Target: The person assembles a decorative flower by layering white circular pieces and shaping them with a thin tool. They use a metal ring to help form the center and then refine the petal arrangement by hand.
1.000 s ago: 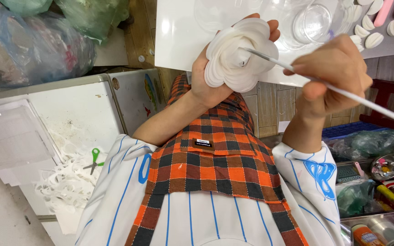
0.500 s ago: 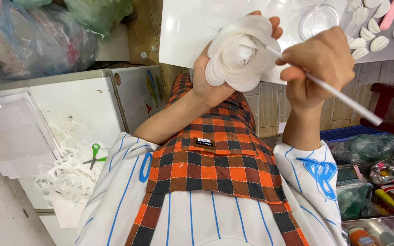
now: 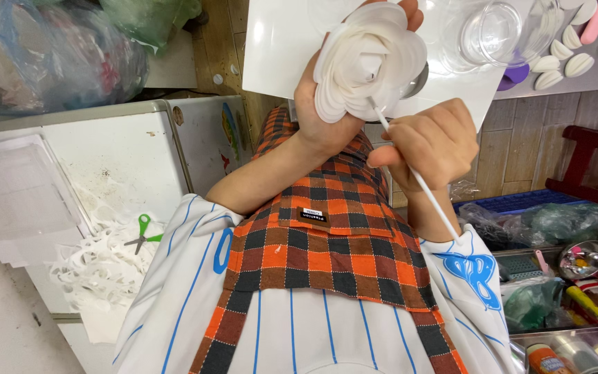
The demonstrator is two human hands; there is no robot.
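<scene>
My left hand grips a white layered flower made of thin round petals, held over a white sheet on the table. My right hand pinches a thin white stick whose tip pokes into the flower's lower edge. The stick's other end slants down toward my right sleeve. A clear plastic cup stands on the sheet just right of the flower.
Loose white petals and pink pieces lie at the top right. Green-handled scissors rest on white scraps at the left, beside a clear plastic box. Bags fill the top left. Bins of craft supplies sit at the right.
My right hand has dropped lower and swung the stick steeper, its tip now at the flower's lower edge instead of across its middle. The flower sits turned more upright in my left hand.
</scene>
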